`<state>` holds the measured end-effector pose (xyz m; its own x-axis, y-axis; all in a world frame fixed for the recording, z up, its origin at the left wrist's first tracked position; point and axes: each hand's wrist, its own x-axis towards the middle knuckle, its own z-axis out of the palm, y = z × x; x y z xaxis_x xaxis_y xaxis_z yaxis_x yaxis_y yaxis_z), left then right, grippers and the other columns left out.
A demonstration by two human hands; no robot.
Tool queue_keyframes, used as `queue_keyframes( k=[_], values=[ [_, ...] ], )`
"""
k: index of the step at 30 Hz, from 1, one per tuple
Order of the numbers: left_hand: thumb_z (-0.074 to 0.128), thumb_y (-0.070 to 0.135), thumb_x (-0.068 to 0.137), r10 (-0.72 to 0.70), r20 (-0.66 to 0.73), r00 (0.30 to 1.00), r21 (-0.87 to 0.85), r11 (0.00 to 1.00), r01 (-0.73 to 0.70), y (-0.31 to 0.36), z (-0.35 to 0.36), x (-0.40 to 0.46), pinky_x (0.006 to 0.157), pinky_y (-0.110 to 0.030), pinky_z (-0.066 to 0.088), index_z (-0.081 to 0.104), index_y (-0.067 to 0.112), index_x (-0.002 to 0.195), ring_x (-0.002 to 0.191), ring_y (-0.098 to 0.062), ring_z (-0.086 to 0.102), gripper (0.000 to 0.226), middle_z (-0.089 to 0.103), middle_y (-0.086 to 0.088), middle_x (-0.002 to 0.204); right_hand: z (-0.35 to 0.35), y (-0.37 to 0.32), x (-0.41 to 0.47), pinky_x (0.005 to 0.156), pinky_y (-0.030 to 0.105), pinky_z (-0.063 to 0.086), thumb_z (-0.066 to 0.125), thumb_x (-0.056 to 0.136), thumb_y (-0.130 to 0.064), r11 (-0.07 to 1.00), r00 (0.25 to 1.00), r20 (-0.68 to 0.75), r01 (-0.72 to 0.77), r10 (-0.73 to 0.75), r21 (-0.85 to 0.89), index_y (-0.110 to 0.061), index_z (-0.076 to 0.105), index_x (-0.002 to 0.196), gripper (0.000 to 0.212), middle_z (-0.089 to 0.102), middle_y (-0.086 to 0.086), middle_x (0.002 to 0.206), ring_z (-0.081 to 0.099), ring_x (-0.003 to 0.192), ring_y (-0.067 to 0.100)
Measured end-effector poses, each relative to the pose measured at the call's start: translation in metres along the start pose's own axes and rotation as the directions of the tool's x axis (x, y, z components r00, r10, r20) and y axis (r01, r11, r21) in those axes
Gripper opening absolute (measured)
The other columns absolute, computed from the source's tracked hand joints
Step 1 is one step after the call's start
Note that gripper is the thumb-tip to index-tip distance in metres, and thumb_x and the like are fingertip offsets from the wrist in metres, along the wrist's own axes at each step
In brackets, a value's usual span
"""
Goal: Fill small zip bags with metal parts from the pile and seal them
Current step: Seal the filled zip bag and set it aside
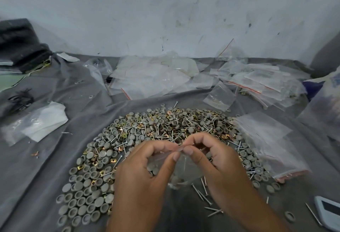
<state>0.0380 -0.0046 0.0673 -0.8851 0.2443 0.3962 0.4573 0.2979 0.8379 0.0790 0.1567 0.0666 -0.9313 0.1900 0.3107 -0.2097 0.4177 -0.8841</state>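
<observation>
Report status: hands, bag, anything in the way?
Left hand and right hand both pinch the bag at its top. Gray caps inside. Pile right behind; nothing blocking.

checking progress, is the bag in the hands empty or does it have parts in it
It has parts: grey caps show through the clear zip bag, pinched at its top by both hands.

Dim, flat light; soft blur, edges warped.

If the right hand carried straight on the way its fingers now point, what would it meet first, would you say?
The right hand points left toward the left hand, both pinching the small zip bag. It would likely meet the left hand's fingertips first, though depth is unclear.
</observation>
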Motion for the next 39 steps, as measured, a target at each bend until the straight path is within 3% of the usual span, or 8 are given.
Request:
queue_keyframes(
  k=[3,6,10,19,23,29,34,39],
  values=[
    [0.07,0.043,0.077,-0.01,-0.009,1.0,-0.068,0.998,0.009,0.003,-0.001,0.001,0.066,-0.015,0.054,0.069,0.04,0.094,0.085,0.004,0.069,0.018,0.071,0.024,0.091,0.001,0.0,-0.001,0.057,0.009,0.049,0.059,0.097,-0.04,0.996,1.0,0.023,-0.021,0.019,0.087,-0.027,0.068,0.095,0.015,0.069,-0.014,0.084,0.067,0.071,0.0],
    [0.074,0.031,0.079,-0.005,-0.025,1.0,-0.102,0.995,0.002,0.003,-0.001,0.001,0.067,-0.008,0.05,0.066,0.036,0.095,0.083,0.003,0.069,0.019,0.072,0.021,0.089,0.002,-0.001,0.0,0.063,0.012,0.048,0.057,0.095,-0.044,0.999,1.0,0.026,-0.011,0.01,0.038,-0.034,0.066,0.097,0.013,0.07,-0.014,0.088,0.067,0.078,0.005],
    [0.079,0.015,0.079,0.001,-0.045,0.999,-0.154,0.988,-0.008,0.002,-0.001,0.001,0.064,-0.009,0.051,0.063,0.03,0.093,0.083,-0.002,0.07,0.026,0.071,0.015,0.088,0.003,-0.001,-0.001,0.066,0.009,0.047,0.059,0.094,-0.047,0.999,0.998,0.056,-0.016,0.014,0.039,-0.035,0.068,0.1,0.016,0.07,-0.015,0.091,0.068,0.085,0.005],
    [0.077,0.034,0.083,0.015,-0.029,0.999,-0.185,0.983,-0.02,0.002,-0.001,0.0,0.07,-0.038,0.058,0.053,0.037,0.085,0.086,-0.016,0.072,0.024,0.073,0.009,0.089,0.007,-0.002,-0.003,0.068,0.025,0.054,0.052,0.095,-0.049,0.997,0.998,0.038,0.054,-0.052,-0.05,-0.037,0.062,0.098,0.016,0.067,-0.015,0.09,0.067,0.083,0.009],
    [0.077,0.036,0.077,0.01,-0.035,0.999,-0.201,0.98,-0.017,0.004,-0.002,0.0,0.07,-0.033,0.059,0.059,0.037,0.087,0.084,-0.009,0.073,0.02,0.074,0.012,0.088,0.009,-0.005,-0.003,0.059,0.008,0.048,0.054,0.096,-0.042,0.995,0.997,0.052,0.053,-0.058,0.09,-0.034,0.061,0.096,0.011,0.065,-0.013,0.086,0.064,0.07,-0.002],
    [0.079,0.019,0.078,0.002,-0.042,0.999,-0.223,0.975,-0.012,0.001,-0.002,0.002,0.07,-0.027,0.059,0.059,0.036,0.086,0.083,-0.013,0.073,0.027,0.075,0.007,0.087,0.005,-0.004,-0.002,0.063,0.009,0.048,0.057,0.092,-0.047,0.996,0.996,0.072,0.05,-0.056,0.078,-0.035,0.065,0.097,0.015,0.067,-0.014,0.087,0.065,0.078,0.003],
    [0.078,0.032,0.073,-0.049,-0.061,0.997,-0.27,0.962,0.03,-0.001,-0.003,0.003,0.072,-0.036,0.059,0.063,0.034,0.09,0.083,-0.015,0.071,0.023,0.074,0.005,0.09,0.0,-0.001,-0.001,0.06,0.022,0.055,0.057,0.089,-0.053,0.988,1.0,-0.004,-0.015,0.015,0.155,-0.036,0.065,0.096,0.02,0.069,-0.007,0.084,0.068,0.071,0.008],
    [0.077,0.035,0.067,-0.085,-0.084,0.993,-0.322,0.945,0.054,-0.003,-0.004,0.005,0.074,-0.034,0.054,0.064,0.034,0.089,0.078,-0.017,0.068,0.026,0.073,0.001,0.085,-0.01,0.004,0.003,0.065,0.013,0.05,0.053,0.087,-0.057,0.991,0.999,-0.041,-0.03,0.036,0.128,-0.038,0.065,0.097,0.025,0.071,-0.007,0.084,0.066,0.076,0.005]
  ],
)
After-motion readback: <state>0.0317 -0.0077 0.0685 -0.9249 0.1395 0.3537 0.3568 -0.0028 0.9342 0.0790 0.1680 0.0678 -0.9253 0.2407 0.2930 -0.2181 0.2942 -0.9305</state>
